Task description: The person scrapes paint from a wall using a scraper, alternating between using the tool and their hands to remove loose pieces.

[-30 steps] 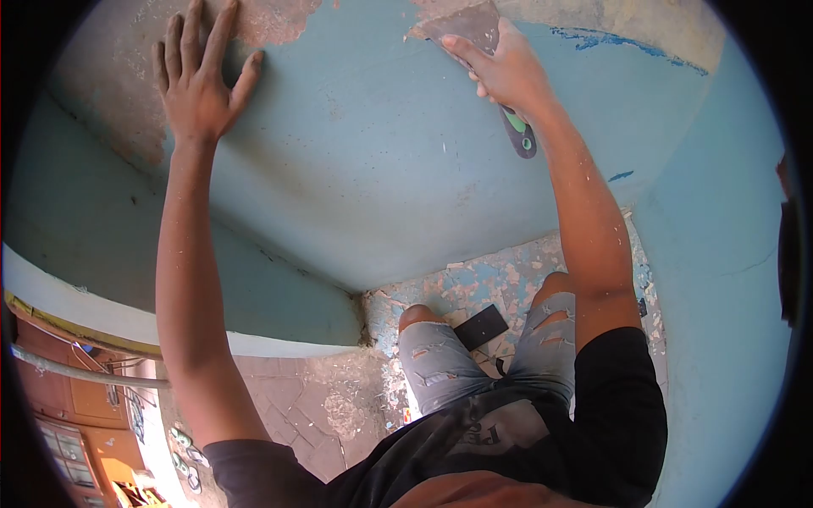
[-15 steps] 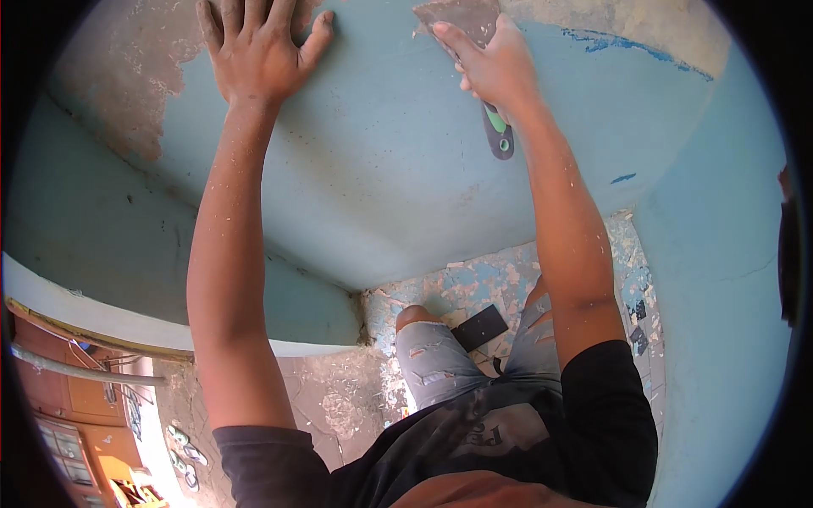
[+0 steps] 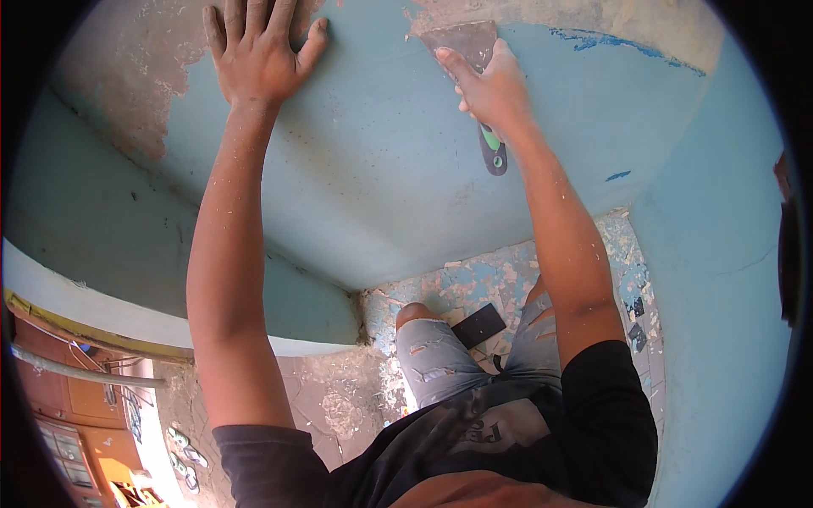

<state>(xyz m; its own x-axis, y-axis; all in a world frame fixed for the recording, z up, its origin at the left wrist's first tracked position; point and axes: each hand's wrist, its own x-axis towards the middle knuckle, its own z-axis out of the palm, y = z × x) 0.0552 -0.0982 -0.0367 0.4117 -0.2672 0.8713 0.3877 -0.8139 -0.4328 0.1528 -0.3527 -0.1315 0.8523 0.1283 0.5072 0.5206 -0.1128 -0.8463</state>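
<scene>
The pale blue painted wall (image 3: pixel 381 161) fills most of the view, its paint stripped to bare brownish plaster along the top and upper left, with a darker blue streak at the upper right. It meets a second blue wall (image 3: pixel 720 254) on the right. Below, the floor (image 3: pixel 474 284) in the corner is littered with blue and pale paint flakes, and a flat dark rectangular object (image 3: pixel 478 325) lies there just beside the person's knee in torn light denim shorts. At lower left a low white ledge runs past orange-brown wooden panelling.

The left hand (image 3: pixel 258 55) lies flat and released against the wall, fingers spread, at the edge of the bare plaster, holding nothing.

The right hand (image 3: pixel 487 85) is clenched around a metal-bladed scraper with a black and green handle (image 3: pixel 493 152), forefinger stretched along the blade. The scraper's long axis runs almost straight up the wall: the broad blade points up, its edge at the border of the remaining paint, and the handle end points down past the wrist.
</scene>
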